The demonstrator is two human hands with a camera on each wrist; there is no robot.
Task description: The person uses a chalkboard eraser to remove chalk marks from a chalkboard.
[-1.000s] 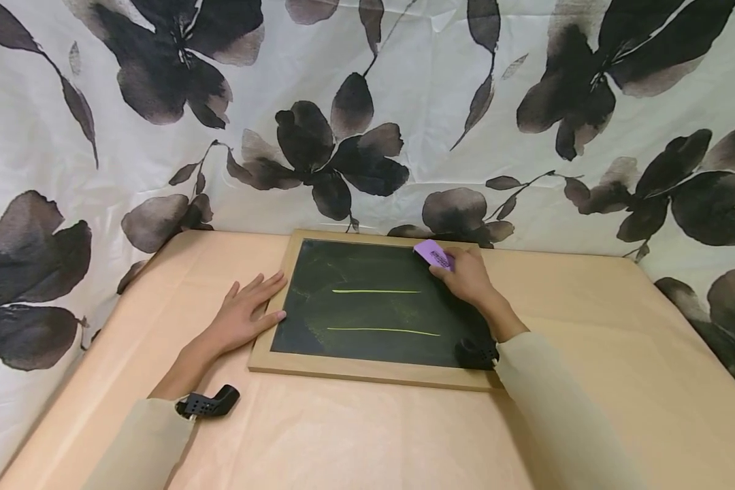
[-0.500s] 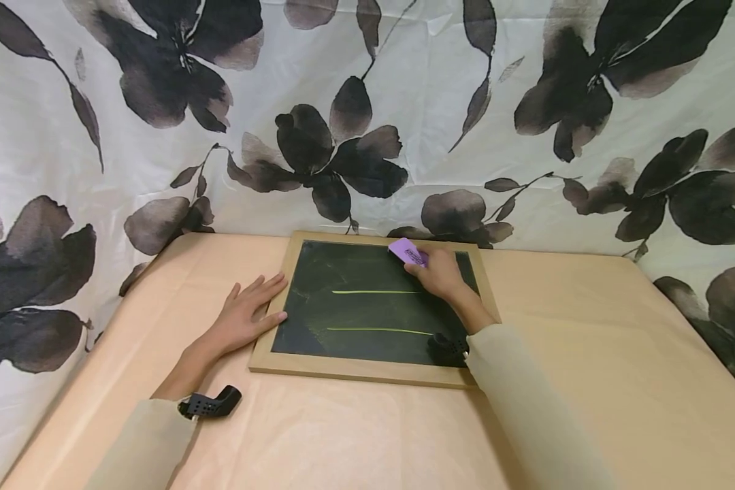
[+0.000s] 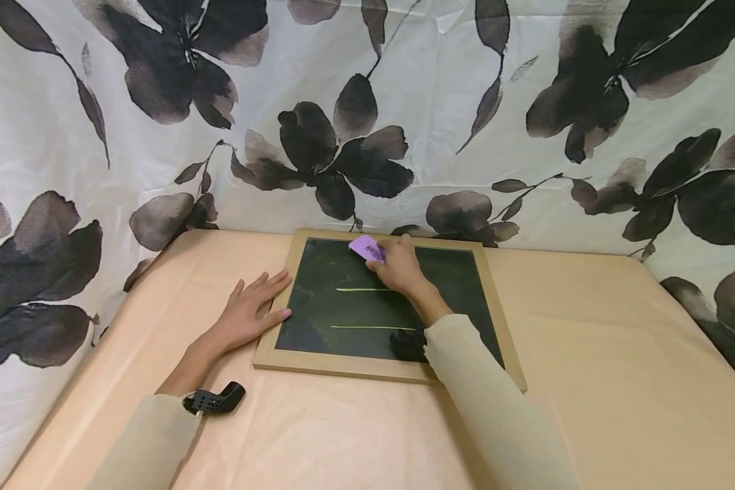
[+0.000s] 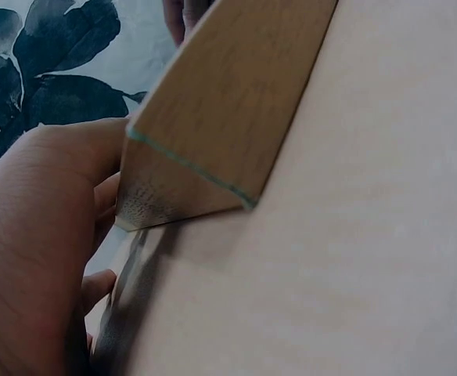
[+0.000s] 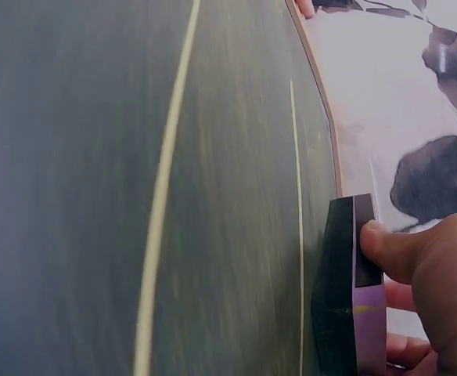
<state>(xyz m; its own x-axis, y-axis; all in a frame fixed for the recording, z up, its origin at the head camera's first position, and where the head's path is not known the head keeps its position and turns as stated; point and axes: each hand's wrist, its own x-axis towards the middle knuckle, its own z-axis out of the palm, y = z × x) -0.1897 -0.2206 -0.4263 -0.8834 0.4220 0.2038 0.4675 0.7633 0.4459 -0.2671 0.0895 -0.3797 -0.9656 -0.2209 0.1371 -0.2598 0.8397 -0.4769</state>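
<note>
A wood-framed chalkboard (image 3: 343, 316) lies on the table, with two yellow chalk lines across its dark surface. My right hand (image 3: 401, 265) grips a purple chalkboard eraser (image 3: 367, 249) near the board's top edge, left of its middle. In the right wrist view the thumb presses the side of the eraser (image 5: 369, 305), whose dark face is against the board. My left hand (image 3: 254, 309) rests with spread fingers on the left side of the frame. From the left wrist, the wooden frame corner (image 4: 205, 125) shows beside that hand (image 4: 41, 235).
Tan paper (image 3: 600, 340) covers the table around the board. Behind it hangs a white cloth (image 3: 453, 68) with dark flowers. Each wrist wears a black camera, the left one (image 3: 217, 398) over the table and the right one (image 3: 407, 344) over the board.
My right hand has slid the eraser leftward along the upper part of the board. The left hand keeps its place on the frame, and both chalk lines are still there.
</note>
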